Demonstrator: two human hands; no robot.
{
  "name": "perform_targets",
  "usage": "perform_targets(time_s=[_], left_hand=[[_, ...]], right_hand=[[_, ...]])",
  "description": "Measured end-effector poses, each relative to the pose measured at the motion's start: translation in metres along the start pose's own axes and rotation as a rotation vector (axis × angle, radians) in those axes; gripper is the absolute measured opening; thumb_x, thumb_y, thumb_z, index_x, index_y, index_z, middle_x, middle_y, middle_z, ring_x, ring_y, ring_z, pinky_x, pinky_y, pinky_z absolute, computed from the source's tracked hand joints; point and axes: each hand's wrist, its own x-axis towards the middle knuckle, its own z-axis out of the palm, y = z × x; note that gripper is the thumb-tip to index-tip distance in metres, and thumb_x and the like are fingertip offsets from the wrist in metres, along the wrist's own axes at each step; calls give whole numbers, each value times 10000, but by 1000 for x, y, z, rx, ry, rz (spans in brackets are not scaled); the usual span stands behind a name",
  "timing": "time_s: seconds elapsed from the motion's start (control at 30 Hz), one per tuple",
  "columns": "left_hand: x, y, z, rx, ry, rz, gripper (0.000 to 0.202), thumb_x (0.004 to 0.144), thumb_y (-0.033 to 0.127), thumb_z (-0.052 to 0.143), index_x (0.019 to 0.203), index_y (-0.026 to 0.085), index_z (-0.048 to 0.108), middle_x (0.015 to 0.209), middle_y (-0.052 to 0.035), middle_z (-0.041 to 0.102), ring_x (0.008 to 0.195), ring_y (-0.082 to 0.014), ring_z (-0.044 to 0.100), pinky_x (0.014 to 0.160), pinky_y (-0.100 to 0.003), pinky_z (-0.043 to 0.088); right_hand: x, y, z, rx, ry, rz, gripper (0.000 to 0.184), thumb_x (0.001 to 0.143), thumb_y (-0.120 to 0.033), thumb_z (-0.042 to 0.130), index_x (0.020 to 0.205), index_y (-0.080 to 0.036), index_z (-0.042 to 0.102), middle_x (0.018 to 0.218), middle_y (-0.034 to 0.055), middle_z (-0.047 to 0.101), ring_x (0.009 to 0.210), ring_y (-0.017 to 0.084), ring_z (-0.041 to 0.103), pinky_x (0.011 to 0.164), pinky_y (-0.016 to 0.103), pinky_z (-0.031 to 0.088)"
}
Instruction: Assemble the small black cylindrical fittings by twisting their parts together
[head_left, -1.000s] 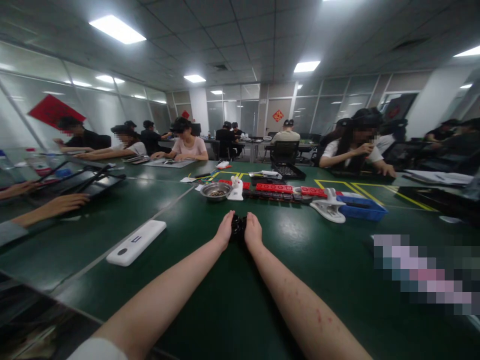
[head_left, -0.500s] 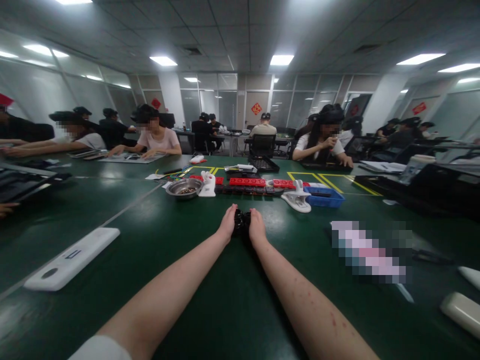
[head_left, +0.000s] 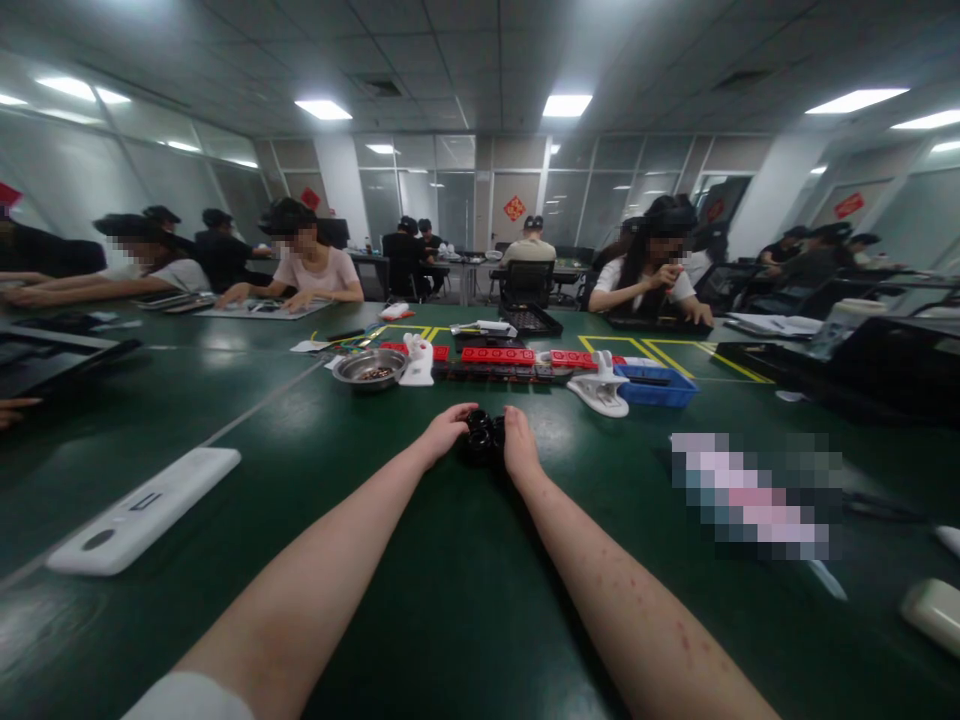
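Several small, shiny black round parts [head_left: 479,437] stand bunched on the green table in front of me, ring-like on top; their exact kind is too small to tell. My left hand [head_left: 448,428] rests against their left side, its fingers curled round the far edge. On the other side my right hand [head_left: 519,442] is cupped against the bunch, its fingers upright and partly hidden. Beyond my hands lies a row of red blocks [head_left: 497,356] along a dark strip. A steel bowl [head_left: 346,378] with small copper-coloured pieces sits to the left of that row.
White clamp-like stands [head_left: 600,390] flank the row, with a blue tray [head_left: 660,390] at its right. A long white device [head_left: 150,510] lies at the left. Far right are a blurred-out item and a pale rounded object [head_left: 932,612]. Other people sit working across the table.
My left hand has shifted slightly left, so the hands are further apart and more of the black parts shows. The view has tilted and shifted a little.
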Motion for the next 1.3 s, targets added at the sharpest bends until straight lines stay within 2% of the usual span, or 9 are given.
perform_targets(time_s=[0.17,0.33,0.5,0.7,0.87,1.03,1.17,1.23,1.3], left_hand=[[1,-1,-8,73,-147,25,664,555,22,537,1209,128,488,1259,-117,507,1197,-266,422,987,-374,348],[3,-6,-10,155,-174,93,759,552,85,643,1275,123,415,1281,-140,481,1189,-273,431,977,-367,359],[7,-11,-12,300,-64,154,663,596,150,668,1228,125,467,1164,-113,578,1084,-248,527,940,-361,395],[2,-13,-33,508,157,157,632,604,277,717,1191,182,505,1118,-86,594,1041,-266,543,939,-394,382],[-20,-7,-58,605,223,101,647,593,329,721,1188,182,512,1115,-94,595,1015,-279,557,913,-396,403],[-68,4,-79,616,156,47,629,601,352,698,1180,193,513,1098,-66,613,1004,-251,573,915,-374,414],[-117,9,-62,609,97,26,587,602,382,695,1131,177,545,1099,-77,606,1032,-277,549,922,-416,396],[-138,12,-40,585,80,1,552,617,394,691,1107,174,561,1105,-88,593,1042,-289,531,913,-429,388],[-153,16,-12,541,-18,10,488,648,398,678,1080,193,579,1101,-83,585,1038,-286,522,890,-415,390]], right_hand=[[11,13,-11,40,39,60,283,893,-365,446,1043,-147,545,1005,57,596,886,185,585,792,395,463],[17,20,-14,60,58,101,351,900,-435,387,1017,-148,553,903,42,619,797,167,599,759,372,464],[15,20,-13,56,49,91,403,894,-479,362,982,-147,573,839,33,631,781,168,601,753,364,453],[15,20,-14,34,47,89,370,902,-448,371,971,-145,572,841,31,626,762,158,602,740,357,465],[12,15,-21,6,61,63,315,896,-409,417,969,-143,568,881,34,621,757,152,600,723,349,476],[-8,9,-48,-39,60,-32,374,896,-447,357,946,-142,569,855,49,614,799,186,585,768,383,440],[-40,-2,-74,-64,-15,-151,418,859,-498,324,940,-174,577,898,80,621,877,233,564,777,374,439],[-57,-12,-83,-77,-61,-215,376,862,-462,336,955,-184,571,933,82,615,909,233,555,798,375,435],[-72,-25,-88,-91,-102,-282,340,873,-418,333,985,-189,557,967,84,599,943,230,543,838,383,417]])
